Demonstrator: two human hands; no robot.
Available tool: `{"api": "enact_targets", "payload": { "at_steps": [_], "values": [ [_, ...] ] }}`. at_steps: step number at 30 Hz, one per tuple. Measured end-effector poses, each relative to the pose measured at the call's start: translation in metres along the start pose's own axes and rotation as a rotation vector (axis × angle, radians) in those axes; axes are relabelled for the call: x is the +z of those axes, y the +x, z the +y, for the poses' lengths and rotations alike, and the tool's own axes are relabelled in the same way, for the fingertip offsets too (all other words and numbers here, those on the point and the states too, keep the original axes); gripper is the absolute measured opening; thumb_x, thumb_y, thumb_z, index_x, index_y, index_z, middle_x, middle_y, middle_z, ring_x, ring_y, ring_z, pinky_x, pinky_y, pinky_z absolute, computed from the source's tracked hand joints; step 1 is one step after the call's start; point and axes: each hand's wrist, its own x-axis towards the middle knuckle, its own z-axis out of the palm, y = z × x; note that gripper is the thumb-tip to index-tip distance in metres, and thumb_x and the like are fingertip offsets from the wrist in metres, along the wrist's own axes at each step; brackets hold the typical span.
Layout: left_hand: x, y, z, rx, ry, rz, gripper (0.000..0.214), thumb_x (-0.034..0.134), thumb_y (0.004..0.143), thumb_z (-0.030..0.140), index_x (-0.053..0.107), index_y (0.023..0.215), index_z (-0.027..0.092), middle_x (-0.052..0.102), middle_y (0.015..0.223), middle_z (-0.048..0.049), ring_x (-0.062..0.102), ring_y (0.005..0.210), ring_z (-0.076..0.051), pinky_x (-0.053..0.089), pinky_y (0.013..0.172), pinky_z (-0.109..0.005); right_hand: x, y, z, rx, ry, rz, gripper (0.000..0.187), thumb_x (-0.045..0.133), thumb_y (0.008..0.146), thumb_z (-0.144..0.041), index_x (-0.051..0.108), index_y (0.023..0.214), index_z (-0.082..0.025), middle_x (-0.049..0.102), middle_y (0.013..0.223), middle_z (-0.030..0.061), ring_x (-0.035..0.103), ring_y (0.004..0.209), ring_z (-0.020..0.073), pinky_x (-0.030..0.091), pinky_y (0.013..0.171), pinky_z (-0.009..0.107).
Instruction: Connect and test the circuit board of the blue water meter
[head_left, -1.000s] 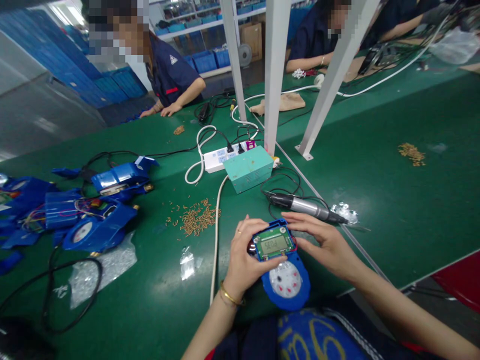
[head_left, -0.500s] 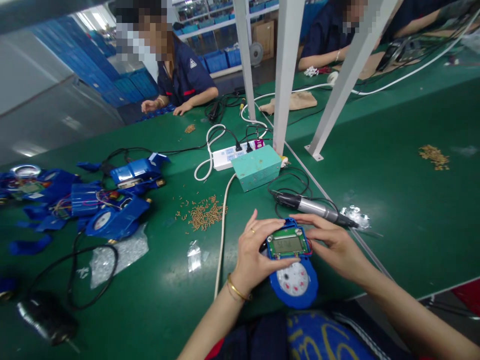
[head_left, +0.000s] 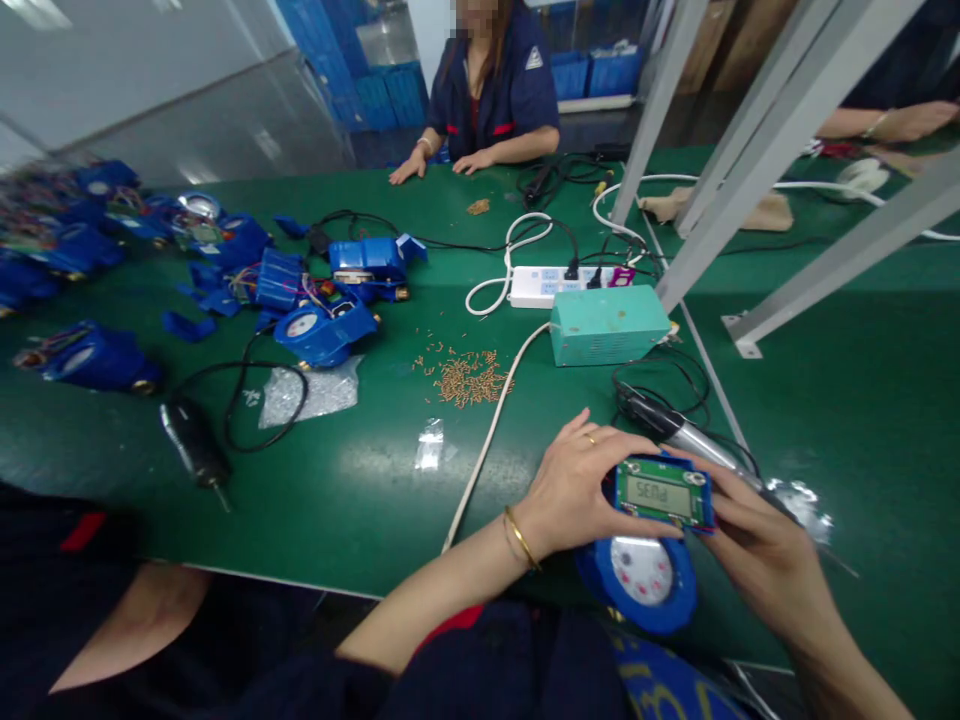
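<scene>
Close to my body is a blue water meter (head_left: 681, 590) with a round white dial and, above it, a housing with a green circuit board and a lit-up LCD (head_left: 660, 495). My left hand (head_left: 574, 490) is closed on the housing's left side, thumb along its lower edge and fingers over the top. On the right side, my right hand (head_left: 765, 540) grips the same housing, its fingertips partly hidden behind it. An electric screwdriver (head_left: 690, 435) with a black and silver body lies just beyond my hands.
Loose brass screws (head_left: 469, 380) lie mid-table beside a white cable. A teal box (head_left: 611, 328) and power strip (head_left: 532, 287) stand behind. More blue meters (head_left: 322, 330) and a second screwdriver (head_left: 195, 445) are left. Metal posts (head_left: 795, 150) rise right. People sit opposite and at left.
My view has swung left, so the table's things sit further right, and a neighbour's arm shows at lower left. Both hands still hold the meter; its display housing looks more tilted towards me.
</scene>
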Motion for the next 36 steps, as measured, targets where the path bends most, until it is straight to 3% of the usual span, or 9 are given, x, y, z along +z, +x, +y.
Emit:
{"api": "enact_targets", "payload": {
  "at_steps": [5,11,17,21,26,31,36],
  "values": [
    [0.005,0.000,0.000,0.039,0.021,0.047,0.061,0.084,0.067,0.049,0.062,0.118,0.023,0.075,0.115,-0.0025,0.071,0.105,-0.022,0.027,0.124,-0.045,-0.004,-0.004,0.009,-0.069,-0.032,-0.029,0.034,0.061,0.093,-0.025,0.069,0.125,-0.036,0.058,0.142,-0.0010,0.061,0.125,0.0198,0.051,0.103,0.024],
    [0.005,-0.003,0.001,0.028,0.009,0.036,0.054,0.084,0.069,0.040,0.063,0.115,0.023,0.075,0.118,-0.0033,0.070,0.112,-0.022,0.026,0.124,-0.044,-0.006,-0.007,0.011,-0.048,-0.089,-0.017,0.034,0.061,0.091,-0.025,0.071,0.122,-0.032,0.059,0.140,0.0014,0.063,0.121,0.0267,0.055,0.102,0.036],
    [0.004,-0.007,-0.001,0.036,-0.053,0.073,0.053,0.084,0.069,0.039,0.063,0.115,0.025,0.075,0.116,-0.0006,0.071,0.111,-0.022,0.028,0.124,-0.044,-0.006,-0.008,0.011,-0.073,-0.089,-0.028,0.032,0.062,0.089,-0.024,0.072,0.118,-0.031,0.060,0.139,0.0007,0.063,0.120,0.0272,0.054,0.104,0.037],
    [0.003,-0.009,0.000,0.037,-0.083,0.099,0.052,0.084,0.068,0.041,0.063,0.113,0.026,0.076,0.113,0.0011,0.071,0.109,-0.022,0.024,0.125,-0.045,-0.006,-0.012,0.013,-0.039,-0.115,-0.012,0.030,0.064,0.088,-0.024,0.073,0.117,-0.029,0.056,0.143,0.0004,0.062,0.122,0.0280,0.053,0.104,0.038],
    [0.008,-0.010,0.000,0.018,-0.111,0.243,0.054,0.086,0.066,0.040,0.064,0.111,0.020,0.076,0.113,-0.0032,0.072,0.106,-0.021,0.030,0.123,-0.040,-0.009,-0.022,0.021,0.090,-0.162,0.055,0.025,0.070,0.086,-0.031,0.075,0.108,-0.021,0.061,0.138,0.0058,0.063,0.119,0.0319,0.050,0.108,0.045],
    [0.012,-0.011,-0.002,0.000,-0.062,0.205,0.052,0.083,0.068,0.045,0.064,0.112,0.024,0.075,0.115,0.0004,0.070,0.110,-0.022,0.032,0.121,-0.042,-0.019,-0.028,0.034,0.204,-0.216,0.068,0.029,0.074,0.083,-0.040,0.075,0.098,-0.016,0.062,0.135,0.0102,0.065,0.115,0.0352,0.053,0.103,0.045],
    [0.011,-0.013,-0.002,-0.014,-0.013,0.187,0.054,0.082,0.068,0.050,0.066,0.112,0.022,0.075,0.112,-0.0022,0.070,0.110,-0.023,0.037,0.117,-0.036,-0.025,-0.029,0.036,0.182,-0.211,0.087,0.028,0.076,0.082,-0.040,0.074,0.098,-0.017,0.063,0.134,0.0097,0.063,0.119,0.0347,0.049,0.108,0.045]
  ]
}}
